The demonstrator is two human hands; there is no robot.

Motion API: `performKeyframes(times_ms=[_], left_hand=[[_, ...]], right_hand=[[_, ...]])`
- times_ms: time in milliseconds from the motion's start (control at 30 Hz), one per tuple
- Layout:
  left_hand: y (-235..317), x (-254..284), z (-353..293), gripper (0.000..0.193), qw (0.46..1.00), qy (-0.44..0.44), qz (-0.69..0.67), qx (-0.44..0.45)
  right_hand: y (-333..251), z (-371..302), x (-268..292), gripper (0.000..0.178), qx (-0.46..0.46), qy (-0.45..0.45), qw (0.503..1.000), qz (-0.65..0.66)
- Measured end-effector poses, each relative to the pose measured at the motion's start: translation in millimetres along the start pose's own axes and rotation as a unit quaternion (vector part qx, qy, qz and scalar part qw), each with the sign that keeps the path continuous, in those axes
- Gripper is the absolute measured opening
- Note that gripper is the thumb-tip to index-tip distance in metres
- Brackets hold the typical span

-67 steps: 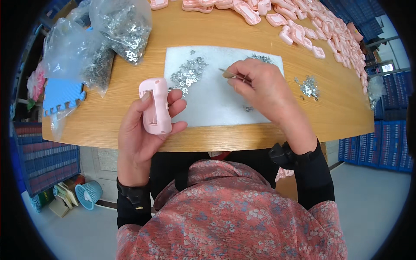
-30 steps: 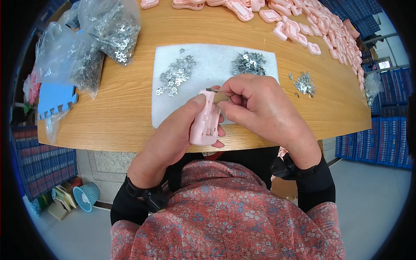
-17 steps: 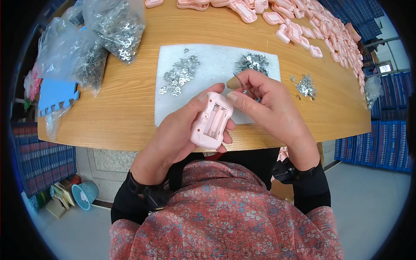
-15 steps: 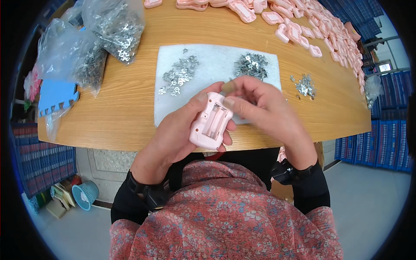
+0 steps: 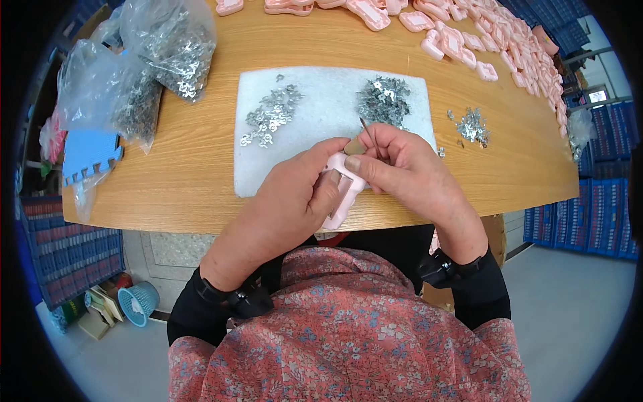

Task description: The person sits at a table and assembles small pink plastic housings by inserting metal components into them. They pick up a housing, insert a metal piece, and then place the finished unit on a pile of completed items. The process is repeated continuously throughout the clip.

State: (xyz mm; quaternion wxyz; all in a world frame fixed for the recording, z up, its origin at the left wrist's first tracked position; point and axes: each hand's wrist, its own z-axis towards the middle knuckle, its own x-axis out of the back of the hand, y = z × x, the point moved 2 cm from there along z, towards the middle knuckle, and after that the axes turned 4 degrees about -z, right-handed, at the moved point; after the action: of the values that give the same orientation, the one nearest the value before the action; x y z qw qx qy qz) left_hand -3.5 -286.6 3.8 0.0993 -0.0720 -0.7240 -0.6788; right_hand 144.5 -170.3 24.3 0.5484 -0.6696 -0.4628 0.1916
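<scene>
My left hand point(image 5: 284, 184) is closed round a pink plastic casing point(image 5: 347, 201) with an open battery compartment, its thumb pressing at the compartment. My right hand point(image 5: 412, 167) meets the casing's far end, thumb against it. A thin, dark, pointed metal tool point(image 5: 366, 131) sticks up from the right fingers, which are closed on it. A brownish covering point(image 5: 353, 146) shows at the right fingertip. Whether a small part lies under the fingertips is hidden. Beyond the hands, a white foam sheet point(image 5: 321, 87) bears two heaps of small metal contact pieces, a loose one point(image 5: 271, 114) left and a denser one point(image 5: 384, 100) right.
A small pile of metal pieces point(image 5: 474, 127) lies right of the sheet. Many pink casings point(image 5: 462, 47) cover the far right of the wooden table point(image 5: 181, 174). Clear bags of metal parts point(image 5: 171, 53) and a blue foam mat point(image 5: 90, 154) stand at the left.
My left thumb has moved down over the battery compartment, and the casing has turned and is more covered. My right hand has come closer in, and the pointed tool now shows upright.
</scene>
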Motion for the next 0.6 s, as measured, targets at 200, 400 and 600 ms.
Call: performKeyframes(times_ms=[200,400,600], left_hand=[[-15.4,0.3,-0.1,0.041,0.832,-0.036,-0.533,0.147],[-16.4,-2.9,-4.1,0.038,0.752,-0.114,-0.628,0.167],[-17.0,-5.3,-3.5,0.032,0.723,-0.161,-0.65,0.173]], right_hand=[[-3.8,-5.8,1.0,0.024,0.042,0.031,0.995,0.081],[0.9,-5.9,-4.2,0.016,0.114,0.036,0.993,-0.016],[6.8,-6.5,2.8,0.014,0.094,0.052,0.994,-0.024]])
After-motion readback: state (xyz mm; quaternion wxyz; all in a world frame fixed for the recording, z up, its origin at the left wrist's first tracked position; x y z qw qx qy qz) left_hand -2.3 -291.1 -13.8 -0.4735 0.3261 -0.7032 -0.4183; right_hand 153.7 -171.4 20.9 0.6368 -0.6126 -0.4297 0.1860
